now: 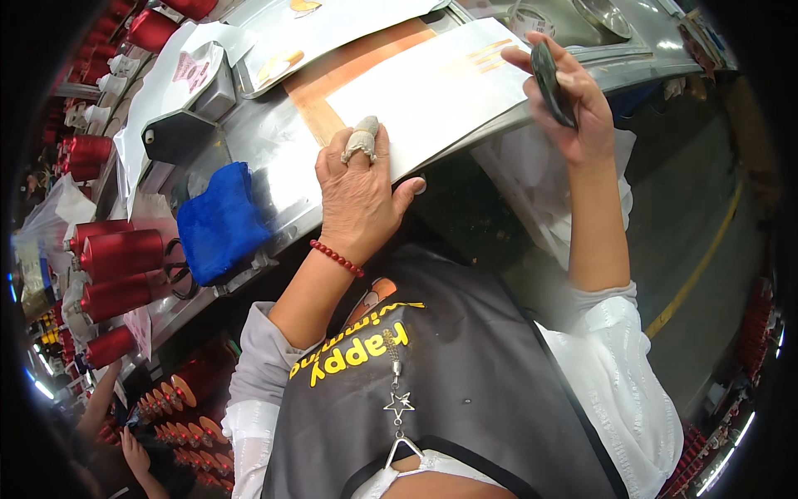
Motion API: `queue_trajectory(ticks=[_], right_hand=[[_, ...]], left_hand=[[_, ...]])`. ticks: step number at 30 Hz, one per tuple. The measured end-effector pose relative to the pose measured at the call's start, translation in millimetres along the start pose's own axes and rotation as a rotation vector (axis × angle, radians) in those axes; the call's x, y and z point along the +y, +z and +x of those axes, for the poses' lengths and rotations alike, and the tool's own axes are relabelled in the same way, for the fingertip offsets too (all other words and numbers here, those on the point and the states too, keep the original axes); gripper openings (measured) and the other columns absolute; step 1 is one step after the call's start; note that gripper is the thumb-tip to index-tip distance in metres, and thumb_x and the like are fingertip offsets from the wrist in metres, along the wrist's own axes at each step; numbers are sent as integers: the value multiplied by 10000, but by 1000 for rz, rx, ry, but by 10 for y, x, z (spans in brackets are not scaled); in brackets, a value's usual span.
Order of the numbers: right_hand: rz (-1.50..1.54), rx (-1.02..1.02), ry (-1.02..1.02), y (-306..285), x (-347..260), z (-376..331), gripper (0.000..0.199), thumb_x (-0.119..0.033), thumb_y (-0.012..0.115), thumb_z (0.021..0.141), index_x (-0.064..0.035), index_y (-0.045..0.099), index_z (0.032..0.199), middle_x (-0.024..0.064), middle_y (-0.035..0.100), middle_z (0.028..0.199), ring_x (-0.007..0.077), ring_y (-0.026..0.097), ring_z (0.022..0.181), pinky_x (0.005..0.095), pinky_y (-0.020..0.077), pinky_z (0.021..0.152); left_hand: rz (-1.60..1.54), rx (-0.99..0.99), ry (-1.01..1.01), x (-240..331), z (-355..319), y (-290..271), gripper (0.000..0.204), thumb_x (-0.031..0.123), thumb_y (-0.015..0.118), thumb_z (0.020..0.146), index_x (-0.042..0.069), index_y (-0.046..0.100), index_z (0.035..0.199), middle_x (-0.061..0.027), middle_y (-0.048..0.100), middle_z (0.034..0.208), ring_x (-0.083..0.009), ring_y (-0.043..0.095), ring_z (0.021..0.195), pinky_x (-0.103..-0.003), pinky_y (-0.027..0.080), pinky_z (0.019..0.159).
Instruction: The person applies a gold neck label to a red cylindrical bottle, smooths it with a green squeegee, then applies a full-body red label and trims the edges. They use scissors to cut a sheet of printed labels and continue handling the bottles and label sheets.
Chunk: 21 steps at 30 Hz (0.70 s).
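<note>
A white sheet [416, 100] with several short gold streaks lies over an orange-brown sheet [328, 125] on the metal table. My left hand [357, 195] rests on the near left end of the white sheet, fingers extended and holding nothing. One of its fingers wears a pale, wrinkled cover [360, 141]. Raised by the sheet's right end, my right hand [588, 112] grips a dark, flat, rounded piece [549, 83] between thumb and fingers. Its exact kind does not show.
A blue cloth [220, 220] lies at the table's near left edge, beside several red cylinders [125, 254]. Left of the sheets stands a black angular block [183, 137]. A round metal dish [603, 18] sits far right. Another person's hand [135, 453] shows at lower left.
</note>
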State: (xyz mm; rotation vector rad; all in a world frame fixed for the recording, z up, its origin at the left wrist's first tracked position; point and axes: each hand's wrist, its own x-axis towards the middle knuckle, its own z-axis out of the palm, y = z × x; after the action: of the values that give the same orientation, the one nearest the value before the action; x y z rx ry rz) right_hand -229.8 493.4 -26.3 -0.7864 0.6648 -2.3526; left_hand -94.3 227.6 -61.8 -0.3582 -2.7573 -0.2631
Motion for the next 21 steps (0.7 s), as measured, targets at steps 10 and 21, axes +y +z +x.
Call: queue_trajectory(ticks=[10, 21], right_hand=[[-1782, -141, -193, 164, 506, 39, 459, 89, 531, 806, -95, 674, 1202, 152, 491, 1418, 308, 453, 1323, 408, 403, 1041], [-2030, -242, -244, 343, 986, 3, 208, -100, 678, 746, -72, 663, 951, 80, 566, 1244, 292, 519, 1151, 432, 436, 856]], left_hand=[[-12, 142, 143, -58, -159, 76, 280, 110, 715, 777, 72, 675, 1052, -133, 619, 1165, -331, 465, 1229, -485, 372, 999], [3, 296, 202, -215, -334, 48, 196, 66, 740, 765, 72, 656, 941, -181, 583, 1131, -369, 523, 1098, -491, 468, 906]])
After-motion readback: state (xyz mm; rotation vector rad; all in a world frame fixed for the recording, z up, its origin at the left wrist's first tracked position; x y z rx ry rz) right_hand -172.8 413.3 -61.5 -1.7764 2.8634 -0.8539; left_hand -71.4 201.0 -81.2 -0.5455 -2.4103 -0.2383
